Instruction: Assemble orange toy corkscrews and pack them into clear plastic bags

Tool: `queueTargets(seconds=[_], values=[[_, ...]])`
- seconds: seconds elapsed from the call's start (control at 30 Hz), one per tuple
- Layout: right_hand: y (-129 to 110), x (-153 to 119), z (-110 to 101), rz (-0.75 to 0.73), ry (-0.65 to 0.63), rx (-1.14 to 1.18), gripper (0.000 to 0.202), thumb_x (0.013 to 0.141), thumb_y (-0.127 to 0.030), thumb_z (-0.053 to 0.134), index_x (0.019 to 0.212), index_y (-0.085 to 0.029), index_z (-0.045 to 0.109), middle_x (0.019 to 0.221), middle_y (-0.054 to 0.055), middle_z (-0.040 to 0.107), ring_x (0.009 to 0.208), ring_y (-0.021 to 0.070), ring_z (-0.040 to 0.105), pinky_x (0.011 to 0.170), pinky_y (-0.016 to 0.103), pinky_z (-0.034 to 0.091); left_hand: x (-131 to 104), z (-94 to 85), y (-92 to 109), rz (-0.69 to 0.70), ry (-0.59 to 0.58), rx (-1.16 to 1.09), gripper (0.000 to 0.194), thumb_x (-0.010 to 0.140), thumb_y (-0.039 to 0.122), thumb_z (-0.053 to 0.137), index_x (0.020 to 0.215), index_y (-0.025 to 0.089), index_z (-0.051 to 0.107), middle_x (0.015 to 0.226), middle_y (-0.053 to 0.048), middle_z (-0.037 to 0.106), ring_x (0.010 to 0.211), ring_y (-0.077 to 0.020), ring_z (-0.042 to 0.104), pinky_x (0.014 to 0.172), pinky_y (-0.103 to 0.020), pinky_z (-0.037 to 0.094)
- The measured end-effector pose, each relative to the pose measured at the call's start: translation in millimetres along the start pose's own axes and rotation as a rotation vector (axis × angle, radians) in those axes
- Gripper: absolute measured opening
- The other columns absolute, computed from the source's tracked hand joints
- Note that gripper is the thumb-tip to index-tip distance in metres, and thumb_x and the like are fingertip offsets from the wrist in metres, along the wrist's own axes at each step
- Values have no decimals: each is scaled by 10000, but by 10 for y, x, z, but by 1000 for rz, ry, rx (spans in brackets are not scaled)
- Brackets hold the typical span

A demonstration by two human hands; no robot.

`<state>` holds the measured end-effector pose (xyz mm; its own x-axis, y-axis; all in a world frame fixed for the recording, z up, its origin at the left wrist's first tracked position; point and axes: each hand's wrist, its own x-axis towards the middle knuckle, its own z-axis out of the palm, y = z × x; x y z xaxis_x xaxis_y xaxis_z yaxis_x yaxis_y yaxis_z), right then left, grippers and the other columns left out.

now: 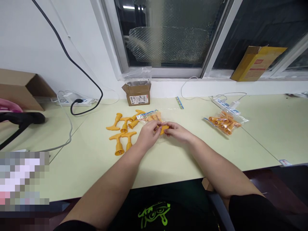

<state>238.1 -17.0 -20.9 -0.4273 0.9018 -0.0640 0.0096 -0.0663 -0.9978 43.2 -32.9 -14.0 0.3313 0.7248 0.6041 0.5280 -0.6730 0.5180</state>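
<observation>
My left hand and my right hand meet over the middle of the table, fingers closed. Between them shows part of a yellow-orange T-handled piece, pinched by my right fingers. A clear plastic bag with a printed header lies just beyond, more orange pieces inside it; my left fingers close on its near end. How far the piece sits inside the bag is hidden by my fingers. Left of my left hand lie several loose yellow T-handled pieces, each with a flared cup end.
A filled bag of orange pieces lies on the right. At the back are an opened cardboard box, a bag with a printed strip and power strips with cables. A black cable hangs at left.
</observation>
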Motion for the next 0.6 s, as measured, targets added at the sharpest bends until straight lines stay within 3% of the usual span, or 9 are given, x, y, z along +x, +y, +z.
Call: queueTargets(seconds=[0.13, 0.33, 0.5, 0.6], values=[[109, 84, 19, -65, 179, 159, 336, 742, -292, 751, 1055, -205, 668, 893, 2, 698, 716, 109, 590, 677, 247, 476, -3, 1, 19, 49, -67, -14, 148, 953, 155, 566, 1049, 195, 670, 963, -47, 719, 815, -163, 647, 787, -303, 509], [272, 165, 138, -60, 112, 201, 380, 758, -378, 755, 1065, -205, 612, 842, 25, 726, 769, 172, 676, 747, 319, 549, -1, 23, 35, 107, -117, -38, 168, 941, 102, 537, 1007, 189, 665, 970, -63, 722, 904, -189, 673, 833, -331, 524], [338, 171, 193, -280, 141, -234, 266, 738, -180, 632, 1003, -196, 641, 959, 34, 732, 917, 202, 680, 863, 351, 538, -10, 69, 58, 207, -148, -124, 195, 929, 75, 526, 983, 203, 663, 990, -61, 731, 965, -197, 685, 867, -347, 537], [306, 129, 186, -366, 129, -483, 298, 755, -158, 615, 1049, -194, 655, 1062, 57, 727, 1023, 222, 666, 929, 357, 511, -13, 74, 87, 251, -173, -161, 191, 939, 89, 516, 980, 202, 665, 993, -65, 734, 960, -194, 686, 851, -339, 540]])
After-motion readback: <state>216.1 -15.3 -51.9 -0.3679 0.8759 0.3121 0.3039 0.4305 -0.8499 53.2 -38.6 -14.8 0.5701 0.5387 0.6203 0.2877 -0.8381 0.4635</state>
